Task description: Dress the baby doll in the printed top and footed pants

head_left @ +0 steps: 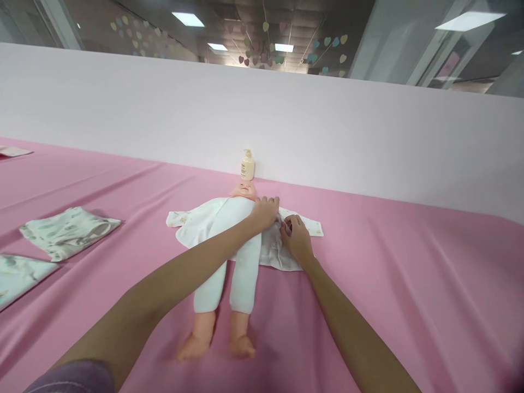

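A baby doll (229,262) lies on its back on the pink sheet, head towards the wall, in white trousers with bare feet near me. Under it a white patterned baby shirt (196,221) is spread open. My left hand (266,210) reaches across the doll's chest and presses down on the shirt's right flap, fingers curled. My right hand (295,237) pinches the same flap's edge right beside it. The two hands almost touch.
A cream pump bottle (247,165) stands against the white wall behind the doll's head. Two folded patterned garments (67,232) (18,275) lie at the left on the pink sheet (388,262). A pale cloth (12,151) lies at the far left edge.
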The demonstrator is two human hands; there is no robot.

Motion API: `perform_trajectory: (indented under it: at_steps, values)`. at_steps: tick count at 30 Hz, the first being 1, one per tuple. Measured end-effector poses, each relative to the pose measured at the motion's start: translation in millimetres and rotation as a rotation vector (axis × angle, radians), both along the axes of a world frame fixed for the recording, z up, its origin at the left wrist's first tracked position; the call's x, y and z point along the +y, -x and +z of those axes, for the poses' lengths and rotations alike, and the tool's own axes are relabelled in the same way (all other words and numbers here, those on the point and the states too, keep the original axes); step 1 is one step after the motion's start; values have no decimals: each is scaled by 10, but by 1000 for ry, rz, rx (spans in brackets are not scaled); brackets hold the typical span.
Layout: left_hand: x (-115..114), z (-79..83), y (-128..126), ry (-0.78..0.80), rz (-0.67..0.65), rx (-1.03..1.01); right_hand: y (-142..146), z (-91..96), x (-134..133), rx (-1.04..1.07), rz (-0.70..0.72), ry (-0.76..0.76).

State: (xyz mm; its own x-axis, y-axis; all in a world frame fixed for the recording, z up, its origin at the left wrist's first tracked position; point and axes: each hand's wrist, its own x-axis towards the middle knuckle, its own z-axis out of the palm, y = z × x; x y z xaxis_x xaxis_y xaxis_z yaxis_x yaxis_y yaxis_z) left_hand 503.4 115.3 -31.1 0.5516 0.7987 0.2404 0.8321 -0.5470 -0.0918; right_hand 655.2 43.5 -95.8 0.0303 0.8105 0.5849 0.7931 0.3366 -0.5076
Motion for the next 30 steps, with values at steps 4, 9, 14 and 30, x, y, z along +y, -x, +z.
perform_trajectory:
  at_steps: [4, 9, 14, 30]
  values:
    - [43, 13, -58, -24, -1, 2, 6, 7, -6, -6, 83, 21]
    - [103, 55, -6, -56, -142, 45, -13, 25, 17, 33, 78, 86]
    - [280, 135, 74, -62, -212, 78, -37, 236, 17, 118, 79, 170]
    - [347, 315, 255, -89, -186, 228, 101, 487, -239, -292, 320, 560]
